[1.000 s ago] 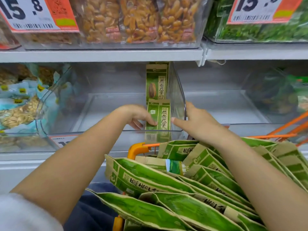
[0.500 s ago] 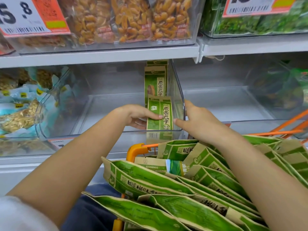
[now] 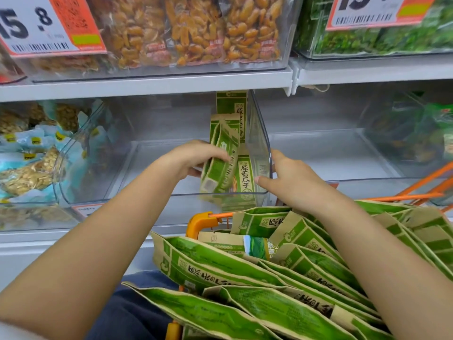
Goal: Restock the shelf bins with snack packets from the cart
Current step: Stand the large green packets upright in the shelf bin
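Observation:
A clear shelf bin (image 3: 157, 197) sits on the middle shelf, mostly bare inside. At its right wall stand green and tan snack packets (image 3: 245, 177), with another upright packet (image 3: 231, 104) behind them. My left hand (image 3: 193, 157) reaches into the bin and grips a tilted green packet (image 3: 218, 165), leaning left against the standing ones. My right hand (image 3: 291, 177) rests at the bin's right wall, its fingers straight and touching the front packet. Below, the orange cart (image 3: 198, 222) holds several more green packets (image 3: 245, 271).
The left bin (image 3: 31, 153) holds pale blue seed packets. A clear bin (image 3: 343, 153) to the right is mostly bare, with green bags at its far right. The upper shelf carries bins of orange nuts (image 3: 196, 30) and green snacks, with price tags (image 3: 49, 23).
My left hand has closed on a packet and tipped it leftward off the row. The right hand stays at the bin wall, steadying the front packet. The view has shifted slightly.

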